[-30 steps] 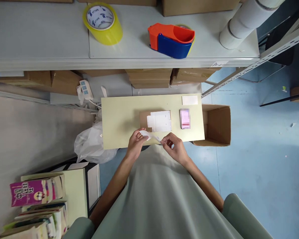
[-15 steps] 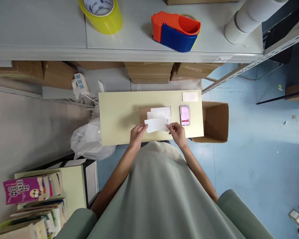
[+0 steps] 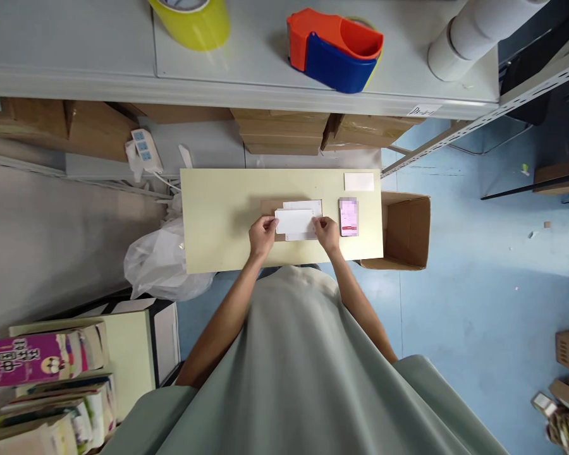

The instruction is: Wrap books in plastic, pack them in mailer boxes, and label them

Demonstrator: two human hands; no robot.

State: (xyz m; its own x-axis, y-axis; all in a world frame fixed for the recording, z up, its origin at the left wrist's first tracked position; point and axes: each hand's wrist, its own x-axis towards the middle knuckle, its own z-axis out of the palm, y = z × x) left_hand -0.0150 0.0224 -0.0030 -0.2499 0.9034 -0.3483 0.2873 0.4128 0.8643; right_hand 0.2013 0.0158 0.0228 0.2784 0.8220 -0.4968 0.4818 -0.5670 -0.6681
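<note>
A white label (image 3: 293,221) is stretched flat between my two hands over a small brown parcel (image 3: 268,206) that carries another white sheet (image 3: 303,205). My left hand (image 3: 262,236) pinches the label's left end, my right hand (image 3: 327,232) pinches its right end. All of this sits in the middle of a pale yellow table (image 3: 218,215). A pink phone (image 3: 349,217) lies just right of my right hand, and a white card (image 3: 359,181) rests at the table's far right corner.
An open cardboard box (image 3: 405,230) stands on the blue floor to the right of the table. A white plastic bag (image 3: 159,262) sits at its left. On the grey shelf (image 3: 99,57) above are a yellow tape roll (image 3: 194,22), an orange-blue tape dispenser (image 3: 334,54) and a white tube (image 3: 474,35).
Both hands carried the white label from the table's near edge forward over the brown parcel. It went from curled between my fingers to pulled flat.
</note>
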